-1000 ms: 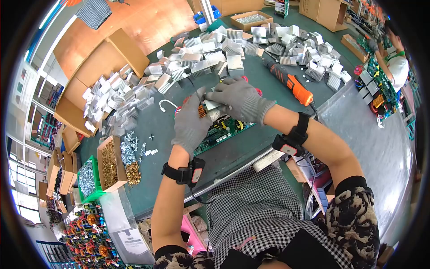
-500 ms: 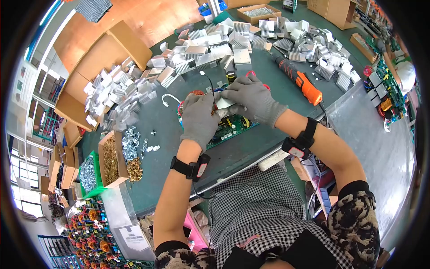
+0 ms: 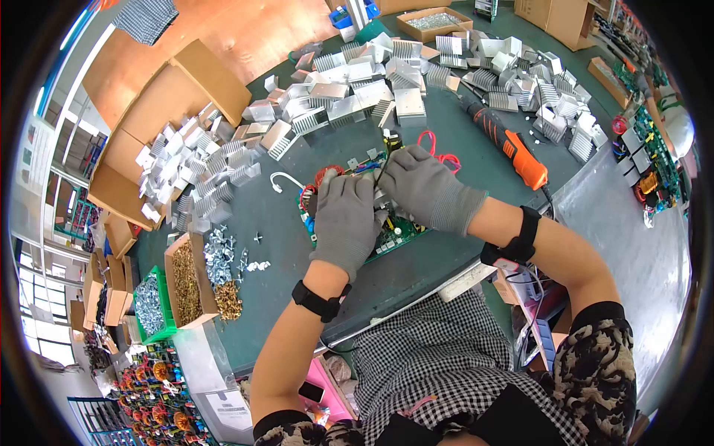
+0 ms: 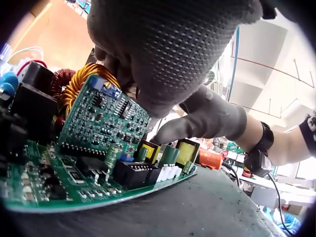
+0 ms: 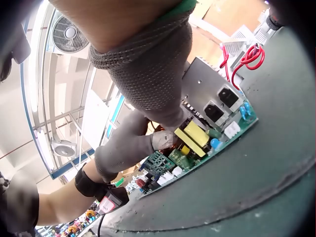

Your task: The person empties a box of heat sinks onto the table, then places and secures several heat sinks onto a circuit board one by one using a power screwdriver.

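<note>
A green circuit board [image 3: 398, 236] lies on the dark bench, crowded with parts. My left hand [image 3: 346, 223], in a grey glove, rests over its left half, beside a copper-wound coil [image 4: 89, 81] and a small upright board [image 4: 106, 111]; its fingertips are hidden among the parts. My gloved right hand [image 3: 428, 186] bends its fingers down at the board's middle, with a thin black cable [image 3: 381, 176] at the fingertips. Near them stand a yellow transformer [image 5: 194, 137] and a metal plate [image 5: 200, 85] bearing two black components.
Silver heat sinks [image 3: 361, 93] are heaped along the back. An orange electric screwdriver [image 3: 517, 152] lies to the right. Red wires [image 3: 446, 160] rise behind the board, a white lead [image 3: 286, 178] at its left. Boxes of brass screws [image 3: 186, 279] and silver pieces [image 3: 151, 305] stand at left.
The black cable's white-tipped end, upright by my left hand half a second ago, no longer shows there. My right hand's fingers have bent further down, and the red wires show more.
</note>
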A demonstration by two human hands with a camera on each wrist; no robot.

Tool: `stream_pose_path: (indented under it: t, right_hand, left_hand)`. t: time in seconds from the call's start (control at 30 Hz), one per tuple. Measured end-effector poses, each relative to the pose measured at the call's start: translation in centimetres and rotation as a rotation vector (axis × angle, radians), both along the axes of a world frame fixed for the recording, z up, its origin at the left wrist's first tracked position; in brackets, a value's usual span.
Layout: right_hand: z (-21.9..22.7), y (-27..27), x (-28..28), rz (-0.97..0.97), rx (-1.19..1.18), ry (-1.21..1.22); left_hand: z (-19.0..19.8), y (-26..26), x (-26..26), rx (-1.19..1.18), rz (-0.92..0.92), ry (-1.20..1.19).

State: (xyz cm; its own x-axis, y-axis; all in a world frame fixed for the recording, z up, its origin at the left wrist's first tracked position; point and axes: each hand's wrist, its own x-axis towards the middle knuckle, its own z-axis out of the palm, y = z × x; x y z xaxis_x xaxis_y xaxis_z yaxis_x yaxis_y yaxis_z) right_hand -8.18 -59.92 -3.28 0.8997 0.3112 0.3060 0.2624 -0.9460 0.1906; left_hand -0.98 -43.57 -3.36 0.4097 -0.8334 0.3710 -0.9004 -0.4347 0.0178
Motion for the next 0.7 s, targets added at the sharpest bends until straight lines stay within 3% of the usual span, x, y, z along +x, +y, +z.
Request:
stream_pose_path:
  t: [0.1, 0.23, 0.33, 0.4, 0.47, 0.5, 0.57, 0.7]
  right_hand:
    - [-0.5, -0.1, 0.4, -0.003, -0.125, -0.033]
    - [-1.4, -1.0, 0.3, 0.042, -0.072, -0.12]
    - [-0.6, -1.2, -0.5, 0.054, 0.067, -0.091]
    - [0.1, -2.3, -2.2, -0.022, 0.332, -0.255]
    - [-0.2, -6.2, -3.8, -0.267, 0.564, -0.326]
    - [-0.8, -8.4, -4.7, -0.443, 0.419, -0.408]
    - [-2.9, -12.5, -7.3, -0.9, 0.321, -0.111]
    - [-4.4, -13.8, -9.1, -0.901, 0.519, 0.044]
  left_hand:
    - [0.1, -0.3, 0.4, 0.012, 0.006, -0.03]
    - [0.5, -0.4, -0.2, 0.081, 0.025, -0.132]
    - [0.3, -0.5, -0.3, 0.127, 0.073, -0.119]
    - [-0.1, -0.5, -0.1, 0.078, 0.067, -0.129]
    - [-0.5, -0.4, -0.3, 0.018, 0.072, -0.106]
    - [-0.4, -0.5, -0.5, 0.017, 0.1, -0.111]
    - [-0.2, -0.3, -0.6, 0.054, 0.114, 0.029]
    - [0.1, 1.8, -1.0, -0.143, 0.087, 0.17]
